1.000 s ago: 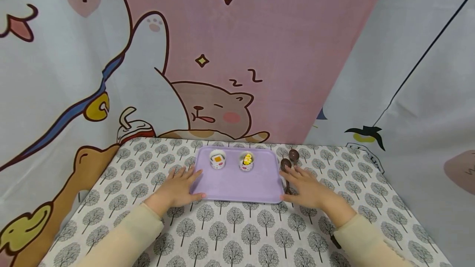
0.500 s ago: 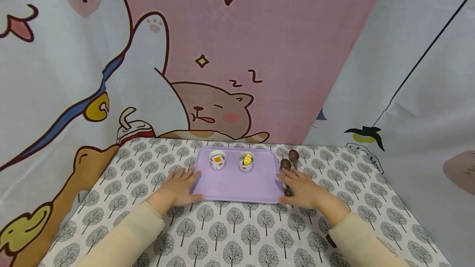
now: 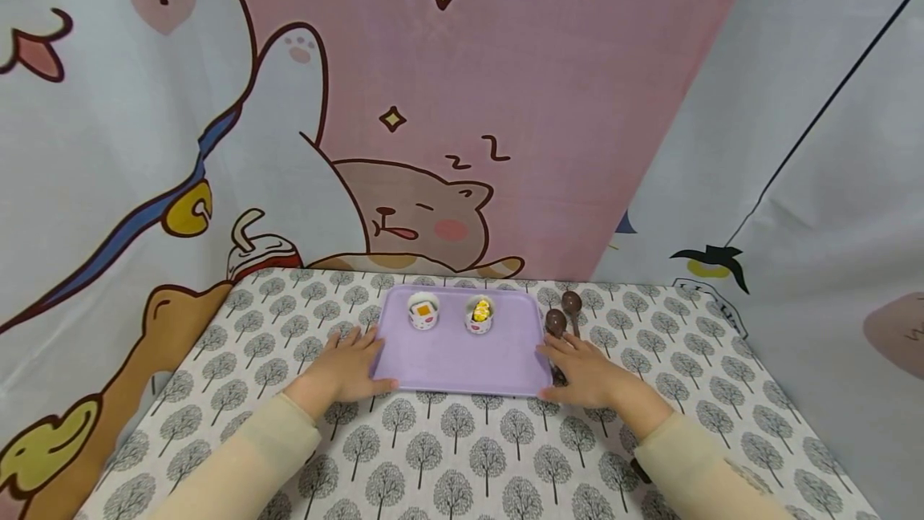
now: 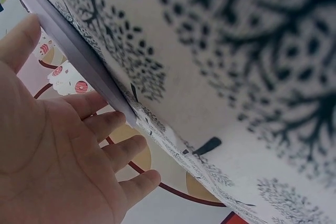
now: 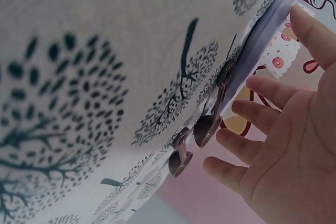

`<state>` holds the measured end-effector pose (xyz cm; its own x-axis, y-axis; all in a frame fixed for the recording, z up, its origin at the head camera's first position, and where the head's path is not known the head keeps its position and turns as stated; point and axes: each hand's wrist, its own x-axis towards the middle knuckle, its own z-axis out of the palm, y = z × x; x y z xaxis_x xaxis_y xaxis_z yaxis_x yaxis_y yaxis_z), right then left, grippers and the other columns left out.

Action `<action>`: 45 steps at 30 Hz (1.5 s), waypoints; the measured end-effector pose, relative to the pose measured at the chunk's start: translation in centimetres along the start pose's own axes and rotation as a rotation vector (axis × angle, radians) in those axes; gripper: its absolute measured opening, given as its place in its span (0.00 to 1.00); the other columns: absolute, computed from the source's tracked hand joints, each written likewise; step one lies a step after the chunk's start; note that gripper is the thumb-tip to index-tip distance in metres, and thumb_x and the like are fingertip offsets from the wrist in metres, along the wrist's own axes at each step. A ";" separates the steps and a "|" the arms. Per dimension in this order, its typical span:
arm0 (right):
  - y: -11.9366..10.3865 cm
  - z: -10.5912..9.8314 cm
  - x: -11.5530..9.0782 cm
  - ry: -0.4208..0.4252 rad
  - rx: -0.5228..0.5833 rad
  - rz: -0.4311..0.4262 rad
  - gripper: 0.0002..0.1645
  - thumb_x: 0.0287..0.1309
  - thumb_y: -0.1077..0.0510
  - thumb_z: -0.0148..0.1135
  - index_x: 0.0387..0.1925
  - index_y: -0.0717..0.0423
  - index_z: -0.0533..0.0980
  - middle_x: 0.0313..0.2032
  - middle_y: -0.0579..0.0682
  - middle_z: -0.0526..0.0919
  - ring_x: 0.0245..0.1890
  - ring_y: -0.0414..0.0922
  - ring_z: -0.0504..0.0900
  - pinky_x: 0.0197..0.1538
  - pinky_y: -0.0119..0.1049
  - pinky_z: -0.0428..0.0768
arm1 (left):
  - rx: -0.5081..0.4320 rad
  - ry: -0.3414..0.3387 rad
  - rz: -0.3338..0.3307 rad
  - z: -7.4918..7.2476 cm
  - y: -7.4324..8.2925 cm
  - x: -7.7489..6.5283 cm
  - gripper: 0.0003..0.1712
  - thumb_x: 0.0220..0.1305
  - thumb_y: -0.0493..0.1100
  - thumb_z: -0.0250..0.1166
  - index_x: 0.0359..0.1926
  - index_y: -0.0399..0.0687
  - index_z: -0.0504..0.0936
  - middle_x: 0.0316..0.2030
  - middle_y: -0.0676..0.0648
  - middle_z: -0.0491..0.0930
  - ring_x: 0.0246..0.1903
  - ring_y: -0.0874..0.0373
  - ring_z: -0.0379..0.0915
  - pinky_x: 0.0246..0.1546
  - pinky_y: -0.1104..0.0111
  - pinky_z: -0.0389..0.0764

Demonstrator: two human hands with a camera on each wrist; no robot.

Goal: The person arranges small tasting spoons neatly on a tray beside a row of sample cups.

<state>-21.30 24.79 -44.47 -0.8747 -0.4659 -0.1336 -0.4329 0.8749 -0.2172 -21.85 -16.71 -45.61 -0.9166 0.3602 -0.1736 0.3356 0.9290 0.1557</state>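
Head view: lilac tray (image 3: 462,363) near the table's (image 3: 451,472) far edge, two cups (image 3: 423,319) along its back; left hand (image 3: 345,367) and right hand (image 3: 583,371) flank opposite short edges, seemingly for even support. Left wrist: fingers loosely spread, gripping nothing. Right wrist: likewise, spoons (image 5: 207,129) outside that edge.

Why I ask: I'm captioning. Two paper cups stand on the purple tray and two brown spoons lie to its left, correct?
The side is wrong: the head view shows the brown spoons right of the purple tray; the paper cups stand on it.
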 end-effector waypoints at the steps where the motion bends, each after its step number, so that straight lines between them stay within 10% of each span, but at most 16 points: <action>1: 0.0 0.1 0.1 -0.002 0.000 0.000 0.50 0.58 0.33 0.65 0.72 0.57 0.65 0.75 0.61 0.58 0.73 0.70 0.53 0.69 0.72 0.52 | -0.001 0.001 0.000 0.0 0.0 0.0 0.54 0.62 0.73 0.58 0.74 0.37 0.62 0.76 0.36 0.53 0.73 0.31 0.47 0.71 0.36 0.46; 45: 0.4 0.5 1.2 -0.054 0.095 0.052 0.59 0.53 0.32 0.70 0.73 0.65 0.60 0.76 0.60 0.57 0.74 0.70 0.48 0.69 0.71 0.54 | -0.001 0.062 0.037 0.0 -0.7 0.0 0.55 0.59 0.72 0.63 0.73 0.37 0.64 0.73 0.36 0.60 0.72 0.32 0.53 0.70 0.36 0.51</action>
<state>-22.45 24.53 -45.16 -0.8815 -0.4285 -0.1984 -0.3619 0.8829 -0.2990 -22.10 -17.35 -45.77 -0.9152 0.3885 -0.1070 0.3694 0.9150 0.1622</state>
